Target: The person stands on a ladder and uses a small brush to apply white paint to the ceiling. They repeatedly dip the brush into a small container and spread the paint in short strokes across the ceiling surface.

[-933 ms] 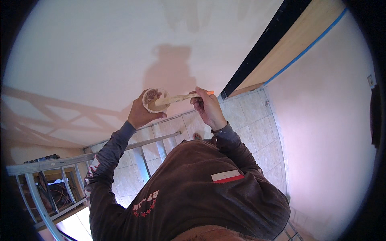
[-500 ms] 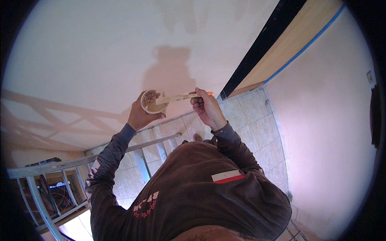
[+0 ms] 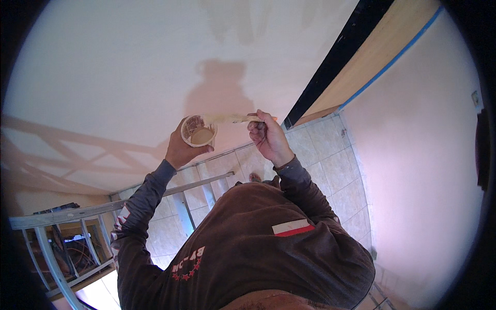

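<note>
Closed around a clear plastic cup [image 3: 201,136] of beige liquid with dried smears inside, my left hand [image 3: 179,149] holds it tilted toward me. My right hand [image 3: 269,138] pinches the handle of a paintbrush [image 3: 237,118] with an orange tip. The brush's pale bristles sit at the cup's upper right rim, above the liquid; whether they touch the rim I cannot tell. Both hands are in front of a pale wall [image 3: 129,67], which carries my shadow.
A dark-edged wooden panel [image 3: 361,59] with blue tape stands at upper right, beside another pale wall [image 3: 413,181]. Below are a tiled floor [image 3: 341,183] and my foot [image 3: 254,177]. A metal ladder-like frame [image 3: 62,218] lies at lower left, with cables and dark objects behind it.
The brush has risen from inside the cup to its rim and shifted slightly right with my right hand, uncovering more of the liquid. The cup has barely moved.
</note>
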Tool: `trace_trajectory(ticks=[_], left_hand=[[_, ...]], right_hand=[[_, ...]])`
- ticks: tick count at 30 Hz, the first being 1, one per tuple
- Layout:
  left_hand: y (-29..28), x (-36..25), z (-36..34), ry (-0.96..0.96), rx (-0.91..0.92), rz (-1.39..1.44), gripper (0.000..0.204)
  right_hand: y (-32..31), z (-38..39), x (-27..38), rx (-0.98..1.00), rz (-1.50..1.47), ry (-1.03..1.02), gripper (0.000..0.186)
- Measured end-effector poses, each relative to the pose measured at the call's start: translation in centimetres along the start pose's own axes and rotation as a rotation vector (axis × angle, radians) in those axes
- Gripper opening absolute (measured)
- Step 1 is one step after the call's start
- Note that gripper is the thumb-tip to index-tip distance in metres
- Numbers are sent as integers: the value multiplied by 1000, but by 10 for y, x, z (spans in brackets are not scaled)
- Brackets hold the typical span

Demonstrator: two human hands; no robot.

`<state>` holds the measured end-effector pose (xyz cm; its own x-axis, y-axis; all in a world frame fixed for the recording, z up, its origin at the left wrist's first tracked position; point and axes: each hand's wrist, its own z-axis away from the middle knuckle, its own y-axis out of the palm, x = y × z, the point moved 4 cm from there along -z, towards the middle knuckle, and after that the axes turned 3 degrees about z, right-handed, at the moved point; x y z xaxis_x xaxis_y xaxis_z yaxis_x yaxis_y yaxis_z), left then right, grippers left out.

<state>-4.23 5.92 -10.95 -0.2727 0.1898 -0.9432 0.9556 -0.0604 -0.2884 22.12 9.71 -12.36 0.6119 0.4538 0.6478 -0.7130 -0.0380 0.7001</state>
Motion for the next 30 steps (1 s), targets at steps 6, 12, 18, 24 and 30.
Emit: trace_trajectory(ticks=[6,12,18,24,30], left_hand=[[2,9,0,11,-12,29,91],[0,4,2,19,-6,-25,90],[-1,5,1,9,-1,1,91],[-1,7,0,12,5,-5,92],[-2,11,-2,24,6,-34,91]], right_hand=[[1,0,-10,84,-38,16,30],[-3,-2,-9,50,-61,-2,30],[14,-15,49,-27,-220,-260,28],[30,-53,128,143,-221,-607,31],[97,-76,201,234,-126,-907,37]])
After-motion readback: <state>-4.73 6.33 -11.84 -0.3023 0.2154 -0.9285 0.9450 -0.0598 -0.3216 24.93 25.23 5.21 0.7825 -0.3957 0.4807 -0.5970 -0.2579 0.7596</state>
